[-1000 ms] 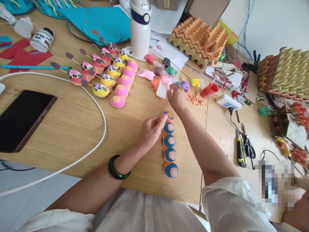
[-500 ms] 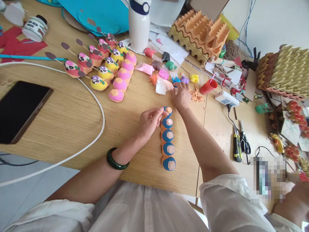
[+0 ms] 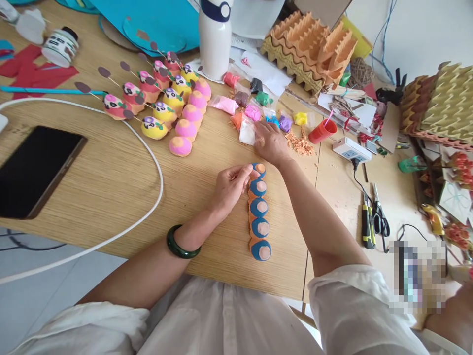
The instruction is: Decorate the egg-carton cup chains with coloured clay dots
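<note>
A strip of orange egg carton [image 3: 252, 207] lies lengthwise before me, its several bumps coated in blue clay with peach discs on top. At its far end is my left hand [image 3: 232, 186], closed in a pinch by the last bump; whatever is between the fingertips is too small to make out. My right hand [image 3: 272, 143] reaches down over the clay packets with bent fingers, covering a peach one; its fingertips are hidden. Touching distance away lie a bag of white clay [image 3: 247, 133], a blue one [image 3: 272, 121] and a purple one [image 3: 285, 123].
Decorated carton strips in pink [image 3: 191, 114], yellow [image 3: 162, 109] and red stand at the back left. A white bottle [image 3: 215, 42], a red cup [image 3: 322, 131], a power strip [image 3: 351, 150], scissors [image 3: 379, 217] and a cutter [image 3: 367, 227] surround the work area. A phone [image 3: 39, 170] lies left.
My right hand has shifted left from beside the blue clay bag onto the peach one, uncovering the purple bag more. My left hand stays by the strip's far end. The view has turned slightly.
</note>
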A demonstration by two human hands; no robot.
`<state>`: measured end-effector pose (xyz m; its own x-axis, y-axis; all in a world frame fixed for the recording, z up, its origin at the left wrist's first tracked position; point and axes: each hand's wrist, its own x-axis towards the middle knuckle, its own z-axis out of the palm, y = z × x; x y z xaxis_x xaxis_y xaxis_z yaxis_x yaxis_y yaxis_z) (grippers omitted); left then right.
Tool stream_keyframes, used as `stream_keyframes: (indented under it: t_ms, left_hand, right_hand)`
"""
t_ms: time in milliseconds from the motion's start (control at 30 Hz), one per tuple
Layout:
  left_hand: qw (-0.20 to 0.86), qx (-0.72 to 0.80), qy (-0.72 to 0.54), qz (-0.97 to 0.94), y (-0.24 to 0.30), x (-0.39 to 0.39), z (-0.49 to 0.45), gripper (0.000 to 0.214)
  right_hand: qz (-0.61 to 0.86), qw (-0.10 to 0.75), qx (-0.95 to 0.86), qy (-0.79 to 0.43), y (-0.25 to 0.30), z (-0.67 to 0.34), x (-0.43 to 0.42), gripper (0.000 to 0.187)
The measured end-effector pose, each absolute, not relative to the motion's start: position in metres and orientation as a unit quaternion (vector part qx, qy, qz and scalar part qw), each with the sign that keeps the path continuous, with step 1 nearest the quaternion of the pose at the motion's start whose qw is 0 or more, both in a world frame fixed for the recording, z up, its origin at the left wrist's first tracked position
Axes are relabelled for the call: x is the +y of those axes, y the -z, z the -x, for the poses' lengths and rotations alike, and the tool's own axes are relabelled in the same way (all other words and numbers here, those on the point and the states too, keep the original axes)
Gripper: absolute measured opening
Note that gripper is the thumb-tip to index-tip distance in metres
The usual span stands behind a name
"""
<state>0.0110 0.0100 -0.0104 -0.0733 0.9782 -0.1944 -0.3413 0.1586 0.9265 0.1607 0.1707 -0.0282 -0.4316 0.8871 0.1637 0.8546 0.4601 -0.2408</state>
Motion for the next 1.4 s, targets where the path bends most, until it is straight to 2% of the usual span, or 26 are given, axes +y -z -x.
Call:
stream_keyframes:
  t_ms: [100,233,367,500,633,733,900,1067,1233,1400]
  left_hand:
    - [0.587,0.478,-0.558,-0.341,0.012,0.01,-0.01,0.044]
    - [0.582,0.48,-0.559,-0.343,0.015,0.011,-0.009,0.043]
    - [0.587,0.459,-0.58,-0.33,0.015,0.012,-0.007,0.04]
    - [0.63,0.39,-0.592,-0.317,0.009,0.011,-0.007,0.042]
    - [0.679,0.339,-0.575,-0.306,0.002,0.006,-0.008,0.054]
    - [0.691,0.344,-0.544,-0.329,0.005,0.002,-0.009,0.052]
    - [0.672,0.376,-0.53,-0.355,0.013,0.002,-0.011,0.048]
    - [0.621,0.381,-0.565,-0.388,0.013,0.003,-0.01,0.046]
    - [0.557,0.393,-0.582,-0.444,0.014,0.0,-0.01,0.042]
    - [0.54,0.379,-0.576,-0.483,0.015,-0.004,-0.013,0.041]
  right_hand:
    - [0.5,0.121,-0.855,-0.072,0.027,-0.164,0.171,0.068]
    - [0.517,0.151,-0.838,-0.083,0.026,-0.166,0.169,0.053]
    - [0.516,0.242,-0.819,-0.065,0.024,-0.172,0.152,0.052]
    - [0.446,0.345,-0.825,-0.041,0.022,-0.186,0.114,0.052]
    - [0.375,0.363,-0.853,-0.009,0.023,-0.198,0.074,0.049]
    - [0.355,0.375,-0.856,0.014,0.026,-0.201,0.051,0.044]
    - [0.409,0.369,-0.834,0.004,0.031,-0.199,0.028,0.043]
    - [0.397,0.416,-0.818,-0.003,0.023,-0.192,0.005,0.052]
    - [0.398,0.459,-0.794,-0.02,0.012,-0.179,-0.011,0.035]
    - [0.415,0.472,-0.776,-0.051,0.01,-0.17,-0.013,0.019]
